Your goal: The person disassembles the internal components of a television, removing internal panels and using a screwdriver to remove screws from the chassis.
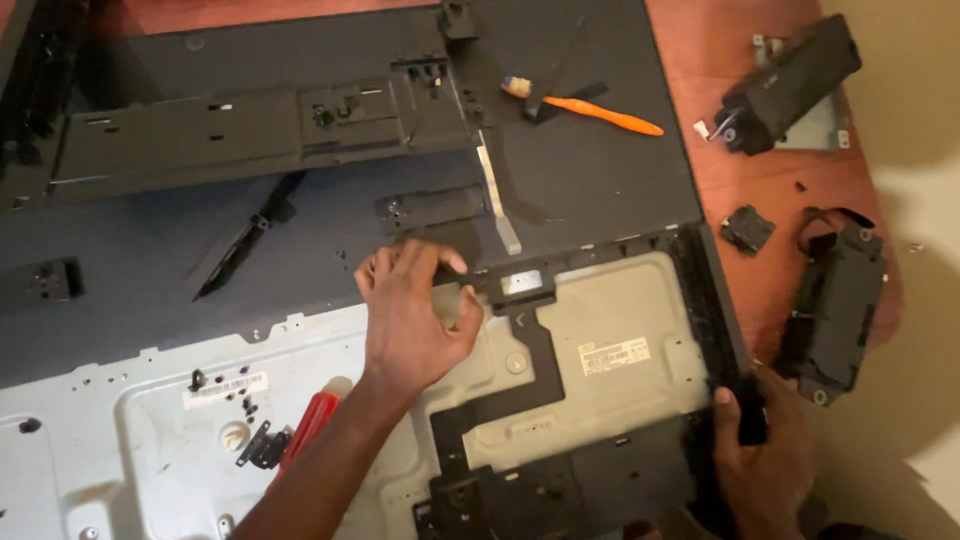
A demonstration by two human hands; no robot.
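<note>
Fingers of the left hand (415,315) are pinched shut on a black plastic bracket (505,285) at the metal chassis (150,440) top edge, while the right hand (755,445) is clamped on the black frame (722,330) corner, apparently steadying it on the table (790,210). A red-handled screwdriver (312,425) is left nearby.

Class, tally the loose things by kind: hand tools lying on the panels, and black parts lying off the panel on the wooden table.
Hand tools: 2, orange-handled toothbrush, red-handled screwdriver
Black parts: 3, long speaker box, small square piece, second speaker box
Total: 5
</note>
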